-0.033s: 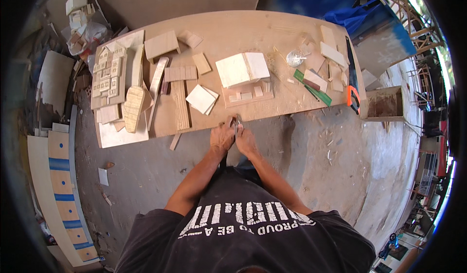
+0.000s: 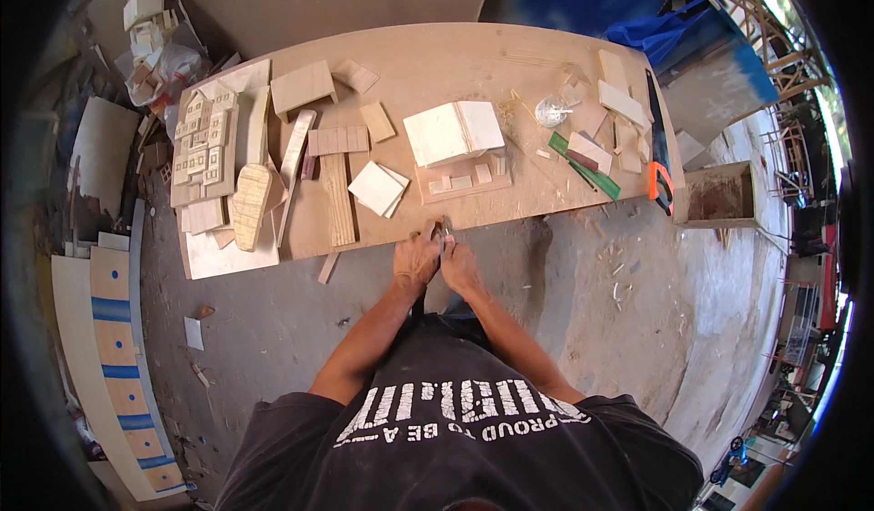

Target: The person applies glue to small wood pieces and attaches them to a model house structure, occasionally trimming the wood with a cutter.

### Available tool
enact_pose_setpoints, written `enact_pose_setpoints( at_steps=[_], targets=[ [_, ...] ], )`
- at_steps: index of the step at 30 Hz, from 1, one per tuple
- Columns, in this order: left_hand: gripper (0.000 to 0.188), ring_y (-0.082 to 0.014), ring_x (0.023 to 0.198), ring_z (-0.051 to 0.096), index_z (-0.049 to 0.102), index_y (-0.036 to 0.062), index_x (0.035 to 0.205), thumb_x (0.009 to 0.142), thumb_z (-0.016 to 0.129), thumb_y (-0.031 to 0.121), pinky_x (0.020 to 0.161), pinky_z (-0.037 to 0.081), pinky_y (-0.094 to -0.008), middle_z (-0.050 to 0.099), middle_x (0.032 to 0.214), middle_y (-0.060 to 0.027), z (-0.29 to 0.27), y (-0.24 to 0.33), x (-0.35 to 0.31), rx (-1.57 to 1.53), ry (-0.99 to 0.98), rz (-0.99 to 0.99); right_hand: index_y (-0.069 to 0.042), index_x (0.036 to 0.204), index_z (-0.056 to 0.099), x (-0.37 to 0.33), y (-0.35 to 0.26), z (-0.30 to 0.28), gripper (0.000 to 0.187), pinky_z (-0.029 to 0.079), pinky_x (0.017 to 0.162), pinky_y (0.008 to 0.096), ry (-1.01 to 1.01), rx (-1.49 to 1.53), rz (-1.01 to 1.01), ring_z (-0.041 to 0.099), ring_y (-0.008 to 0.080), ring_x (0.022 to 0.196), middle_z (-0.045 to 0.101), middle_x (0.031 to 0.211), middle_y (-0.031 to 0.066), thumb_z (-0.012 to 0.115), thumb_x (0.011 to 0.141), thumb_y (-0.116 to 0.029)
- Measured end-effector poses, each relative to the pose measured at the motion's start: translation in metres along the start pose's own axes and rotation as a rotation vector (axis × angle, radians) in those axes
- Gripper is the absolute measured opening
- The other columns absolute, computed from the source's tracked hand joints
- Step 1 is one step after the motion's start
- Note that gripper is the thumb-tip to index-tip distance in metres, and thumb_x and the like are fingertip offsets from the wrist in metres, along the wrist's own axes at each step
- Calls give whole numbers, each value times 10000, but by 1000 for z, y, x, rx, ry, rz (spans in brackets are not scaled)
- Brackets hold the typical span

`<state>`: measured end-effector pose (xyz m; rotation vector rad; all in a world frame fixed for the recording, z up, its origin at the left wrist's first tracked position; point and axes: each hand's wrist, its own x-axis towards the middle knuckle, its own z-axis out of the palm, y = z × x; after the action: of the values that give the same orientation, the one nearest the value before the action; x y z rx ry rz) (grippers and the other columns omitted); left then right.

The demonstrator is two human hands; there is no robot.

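Just off the near edge of the table (image 2: pixel 537 192), the left hand (image 2: pixel 416 256) and the right hand (image 2: pixel 460 263) are meeting with their thumbs side by side. The right hand is closing narrowly around a small tool (image 2: pixel 446 232), whose pale metal part is showing between the two hands and pointing toward the table. The left hand is curling in beside it, fingers bent; whether it is pinching something is too small to tell. The tool is looking light and stiff, probably easy to control but perhaps sharp at the metal end, so the lower end, inside the right palm, is seeming the safer place for holding. Beyond the fingers, a little wooden house (image 2: pixel 455 133) is standing on the table, with two pale wooden squares (image 2: pixel 379 189) lying to its left. The house is appearing light and rigid, its thin parts likely fragile, so its flat base is offering the surest grip.
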<state>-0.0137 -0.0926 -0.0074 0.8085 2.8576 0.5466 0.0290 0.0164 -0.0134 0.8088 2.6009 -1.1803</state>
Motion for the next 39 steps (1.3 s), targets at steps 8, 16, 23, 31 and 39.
enact_pose_setpoints(
  at_steps=[8,16,23,31,39],
  targets=[
    [224,-301,836,692,654,39,1068,926,559,185,644,591,-455,569,1118,-83,-7,2,3,-41,-2,-7,118,931,656,14,1,3,649,473,763,571,-75,24,12,603,567,931,602,885,402,341,1057,-435],
    [211,-304,854,701,670,45,1047,893,587,162,685,593,-446,588,1147,-72,0,-1,4,19,-13,2,108,905,682,17,7,13,660,481,831,592,40,109,16,608,565,954,616,916,404,348,1049,-443],
    [280,-280,849,709,666,76,1148,902,588,184,711,593,-437,592,1144,-61,-5,7,3,80,33,19,81,911,666,-5,26,21,658,510,733,552,127,90,-34,653,518,820,653,823,352,351,1053,-478],
    [264,-353,866,685,698,159,1164,909,646,200,711,541,-479,629,1054,-89,-6,8,0,-230,161,-141,-62,797,553,-17,40,-24,626,339,414,251,-105,830,226,424,83,471,466,601,-1,421,996,-641],
    [138,-345,893,686,770,148,950,876,654,161,735,543,-447,700,1005,-97,-11,3,22,-405,246,-314,-32,856,573,-12,43,-44,631,341,426,241,-154,753,172,424,84,479,491,646,2,424,1002,-628]
  ],
)
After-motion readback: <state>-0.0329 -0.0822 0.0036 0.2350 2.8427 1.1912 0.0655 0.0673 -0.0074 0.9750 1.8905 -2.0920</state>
